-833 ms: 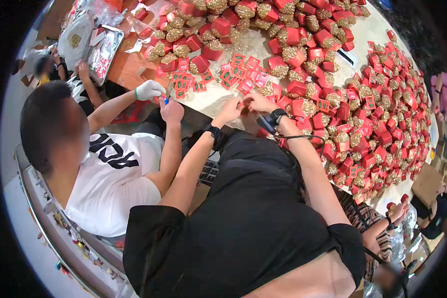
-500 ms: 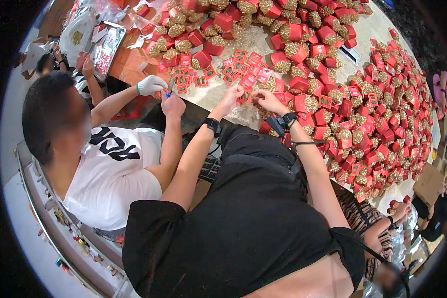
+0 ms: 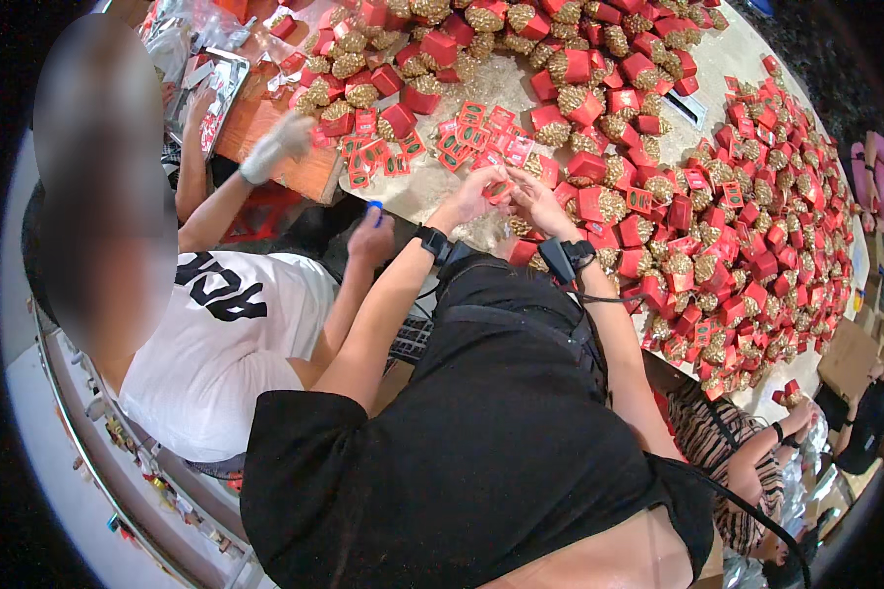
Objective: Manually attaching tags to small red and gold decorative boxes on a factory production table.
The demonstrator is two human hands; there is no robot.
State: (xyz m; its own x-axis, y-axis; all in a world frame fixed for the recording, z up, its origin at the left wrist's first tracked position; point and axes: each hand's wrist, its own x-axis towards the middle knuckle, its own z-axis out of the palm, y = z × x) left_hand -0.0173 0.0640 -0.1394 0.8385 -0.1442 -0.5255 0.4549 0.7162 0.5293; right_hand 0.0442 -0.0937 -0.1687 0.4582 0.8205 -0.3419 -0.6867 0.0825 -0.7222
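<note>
Left to right. A co-worker in a white shirt (image 3: 206,344) sits on your left, one gloved hand (image 3: 265,157) on the orange board (image 3: 265,147), the other pinching a small blue thing (image 3: 374,209); keep your elbows clear of that arm. Your left hand (image 3: 471,196) has its grip closed, fingers pinching a small red card (image 3: 499,187) just above the desk (image 3: 442,191) edge. Your right hand (image 3: 540,201) meets it, grip pinched on the same card from the other side. Hold the card by its edges, thumbs on top, so it stays flat and does not crease. The loose red cards (image 3: 462,137) lie just beyond your fingers; take one at a time. Further right the red boxes with gold bows (image 3: 737,236) crowd the desk, so work close to your chest to avoid knocking them.
</note>
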